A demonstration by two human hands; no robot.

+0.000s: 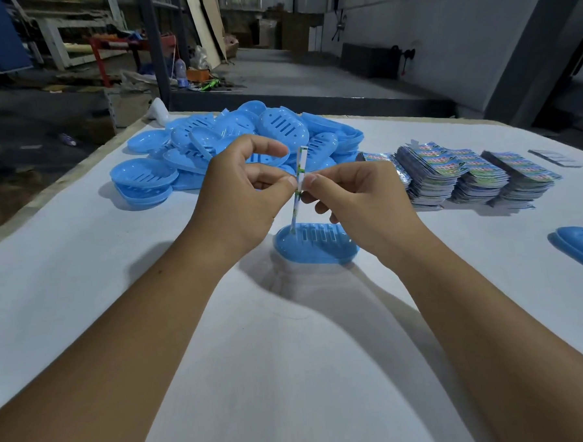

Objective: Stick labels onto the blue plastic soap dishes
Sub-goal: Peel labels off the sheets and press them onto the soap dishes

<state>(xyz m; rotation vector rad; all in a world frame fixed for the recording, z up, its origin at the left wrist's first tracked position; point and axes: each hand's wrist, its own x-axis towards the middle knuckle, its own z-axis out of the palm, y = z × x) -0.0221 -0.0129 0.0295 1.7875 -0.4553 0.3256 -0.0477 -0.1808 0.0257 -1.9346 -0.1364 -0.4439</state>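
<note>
Fingertips of both hands pinch our label edge-on (probably peeling its backing). Our soap dish lies just below, long axis left-right, nearer the right hand.

- The place is a small factory or a workshop with a bare concrete floor and grey walls.
- A big work table with a white cover holds a heap of blue soap dishes and stacks of printed labels, so it is piece work.
- Behind stand wooden boards, a red metal frame and loose clutter.
</note>
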